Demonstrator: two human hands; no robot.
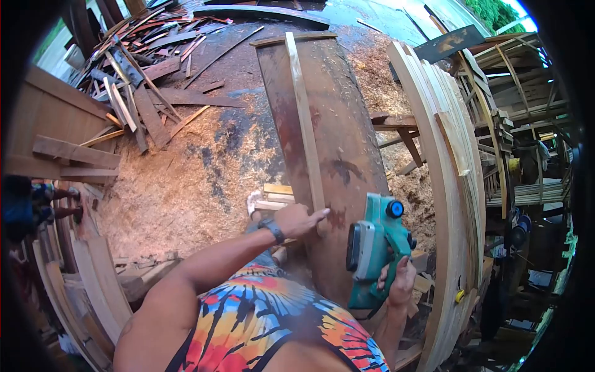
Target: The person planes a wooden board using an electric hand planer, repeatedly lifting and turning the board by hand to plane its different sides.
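Observation:
My right hand (400, 282) is wrapped around the handle of a green electric planer (374, 257). The planer is tipped on its side over the right edge of the bench board, apart from the strip. A long, narrow wooden strip (302, 111) lies lengthwise on the wide brown board (347, 136). My left hand (297, 221), with a dark watch on its wrist, is at the strip's near end. Its thumb lies across the strip; the other fingers are partly hidden and look curled against its side.
Several long planks (443, 155) are stacked along the right side. Wood shavings (186, 186) cover the floor. A scrap pile (142, 68) lies at the far left, and more boards (99, 285) lean at the near left. Another person's legs (59, 201) show at the left edge.

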